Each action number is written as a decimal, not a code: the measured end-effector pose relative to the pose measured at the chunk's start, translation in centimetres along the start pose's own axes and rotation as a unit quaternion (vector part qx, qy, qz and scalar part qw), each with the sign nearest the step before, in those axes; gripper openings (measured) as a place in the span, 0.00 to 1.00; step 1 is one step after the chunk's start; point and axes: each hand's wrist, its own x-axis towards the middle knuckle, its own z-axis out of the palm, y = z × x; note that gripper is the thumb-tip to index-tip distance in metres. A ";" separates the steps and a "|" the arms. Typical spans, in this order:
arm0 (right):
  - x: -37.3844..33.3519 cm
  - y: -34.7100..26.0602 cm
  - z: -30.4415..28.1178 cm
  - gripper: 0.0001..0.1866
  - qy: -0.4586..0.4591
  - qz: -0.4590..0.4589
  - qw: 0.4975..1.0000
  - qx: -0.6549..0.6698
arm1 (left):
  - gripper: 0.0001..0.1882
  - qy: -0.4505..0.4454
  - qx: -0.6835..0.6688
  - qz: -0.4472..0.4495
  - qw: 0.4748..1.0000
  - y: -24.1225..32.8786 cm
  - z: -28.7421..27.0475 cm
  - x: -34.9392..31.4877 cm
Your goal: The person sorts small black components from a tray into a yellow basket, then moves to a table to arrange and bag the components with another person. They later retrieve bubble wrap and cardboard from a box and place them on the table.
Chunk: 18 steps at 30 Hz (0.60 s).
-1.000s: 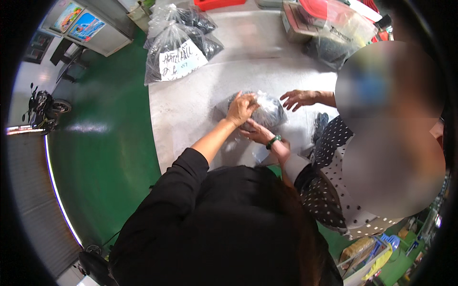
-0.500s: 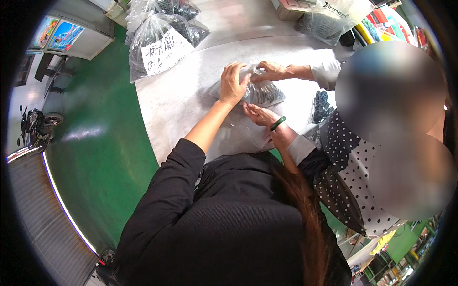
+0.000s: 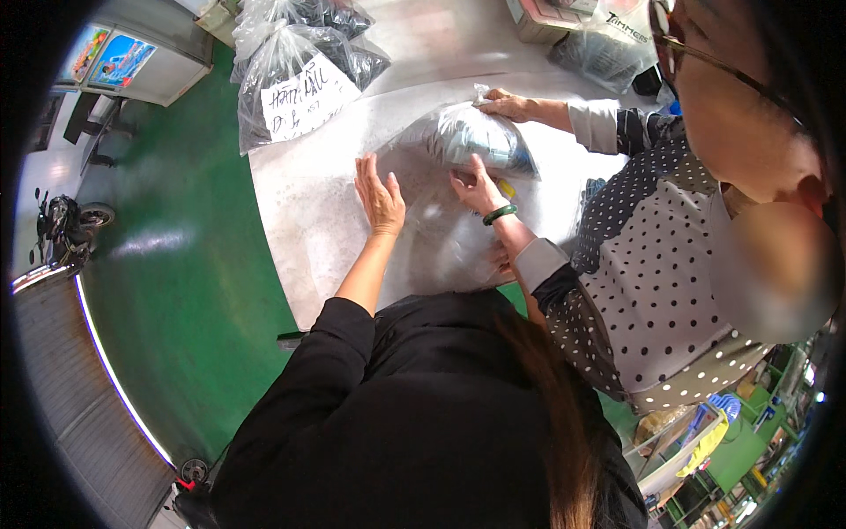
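Observation:
My left hand is held over the white table, fingers stretched out and nothing in it. Most of my right hand is hidden behind a co-worker's forearm; the few fingers showing are beside a flat clear plastic sheet or bag near the table's front edge. A filled clear plastic bag sits ahead of my hands, its contents blurred by glare. The co-worker's far hand pinches its gathered top. Their other hand, wearing a green bangle, is at its near side.
Filled plastic bags, one with a handwritten paper label, stand at the table's far left. Another filled bag and a box are at the far right. The co-worker leans in from my right. Green floor lies left.
My left hand has come off the filled bag and drawn back toward me, to the left. The bag now lies slightly farther away and the co-worker has leaned in closer over the table.

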 end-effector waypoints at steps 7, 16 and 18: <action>-1.3 0.3 0.7 0.22 -0.085 0.086 0.985 0.122 | 0.28 -0.080 0.070 0.030 0.994 1.5 0.5 -1.2; -2.4 2.1 0.7 0.28 -0.013 0.027 0.999 0.014 | 0.27 -0.085 0.112 0.026 0.990 2.1 0.1 -1.5; -2.4 2.5 0.6 0.28 -0.010 0.018 1.000 -0.003 | 0.26 -0.075 0.106 0.024 0.991 2.0 0.1 -1.6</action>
